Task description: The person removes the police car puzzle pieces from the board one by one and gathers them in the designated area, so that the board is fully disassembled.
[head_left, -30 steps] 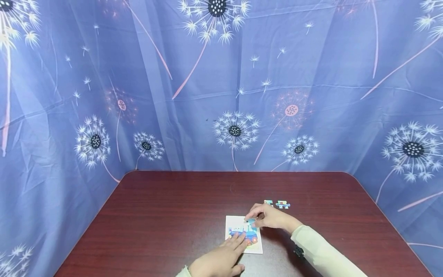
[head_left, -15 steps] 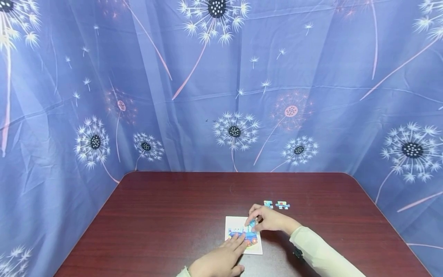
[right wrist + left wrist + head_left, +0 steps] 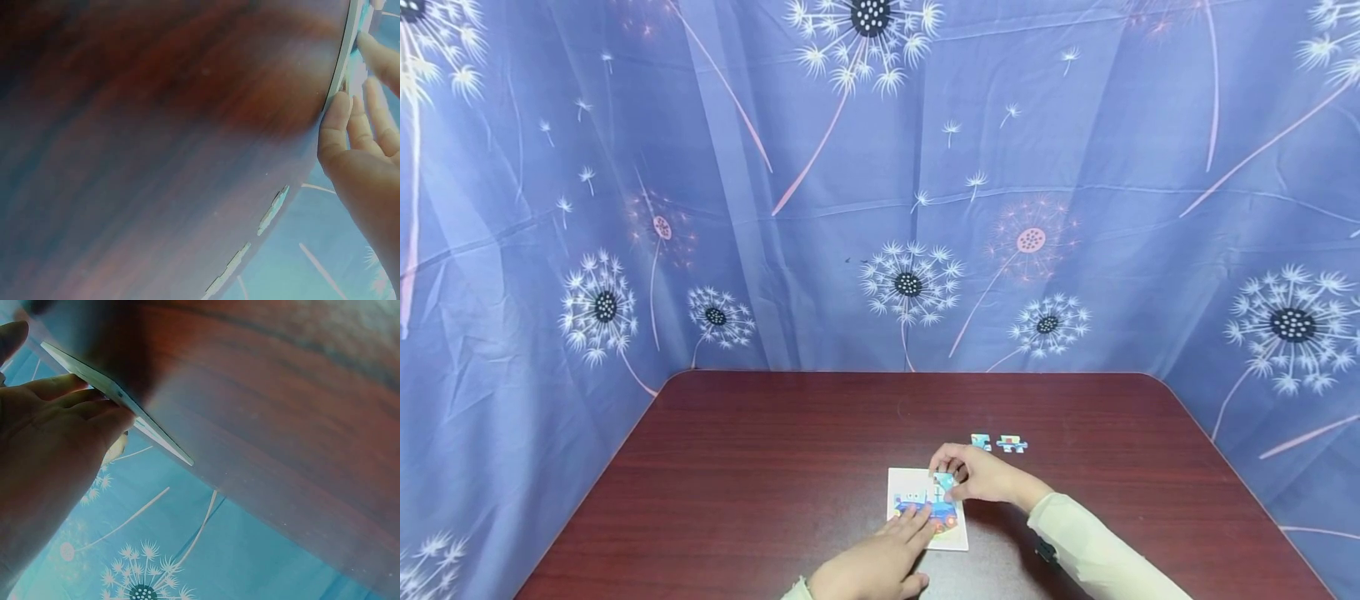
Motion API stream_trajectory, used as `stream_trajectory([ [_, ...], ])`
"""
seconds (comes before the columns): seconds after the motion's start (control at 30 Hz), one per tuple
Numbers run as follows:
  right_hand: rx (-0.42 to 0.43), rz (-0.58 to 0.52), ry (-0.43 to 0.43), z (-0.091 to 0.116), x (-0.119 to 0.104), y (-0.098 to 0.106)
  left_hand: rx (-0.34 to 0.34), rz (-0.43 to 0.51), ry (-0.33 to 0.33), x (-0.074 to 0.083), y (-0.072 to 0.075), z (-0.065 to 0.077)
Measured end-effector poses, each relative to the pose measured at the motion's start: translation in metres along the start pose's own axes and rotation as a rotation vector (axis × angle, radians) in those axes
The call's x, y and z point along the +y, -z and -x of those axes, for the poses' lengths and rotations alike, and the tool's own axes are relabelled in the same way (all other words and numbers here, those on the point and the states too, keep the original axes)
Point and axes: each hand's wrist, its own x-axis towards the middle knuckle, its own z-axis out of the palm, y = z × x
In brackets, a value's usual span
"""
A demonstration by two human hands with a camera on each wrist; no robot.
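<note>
A white-framed jigsaw puzzle board (image 3: 955,540) with a blue vehicle picture lies on the table before me. My left hand (image 3: 872,560) rests its outstretched fingers on the board's lower left part. In the left wrist view those fingers reach over the edge of the thin board (image 3: 156,429). Over the upper right of the picture, my right hand (image 3: 988,475) has curled fingers and thumb at either side of a light blue puzzle piece (image 3: 943,481). The right wrist view shows the right hand's fingertips (image 3: 338,107) at the board's edge; the piece is mostly hidden there.
Two loose puzzle pieces lie beyond my right hand: a light blue piece (image 3: 981,442) and a piece with red and yellow (image 3: 1012,444). The dark red wooden table (image 3: 760,467) is backed by a blue dandelion-print curtain (image 3: 820,317).
The right hand's index finger has shifted slightly toward the board's far edge, and more of the light blue piece shows between finger and thumb. The left hand stays put.
</note>
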Motion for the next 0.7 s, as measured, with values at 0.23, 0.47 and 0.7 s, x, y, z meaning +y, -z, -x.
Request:
stream_trajectory([
  [0.23,0.026,0.007,0.01,0.001,-0.001,0.0015,0.009,-0.014,-0.005,0.0009,0.0008,0.0],
  [0.47,0.018,-0.043,0.03,0.0027,-0.0001,0.0033,0.031,-0.038,-0.022,-0.0002,0.0004,0.0004],
  [0.7,0.01,-0.108,0.044,0.0032,0.001,0.004,0.031,-0.05,-0.029,0.0002,0.0012,0.0012],
])
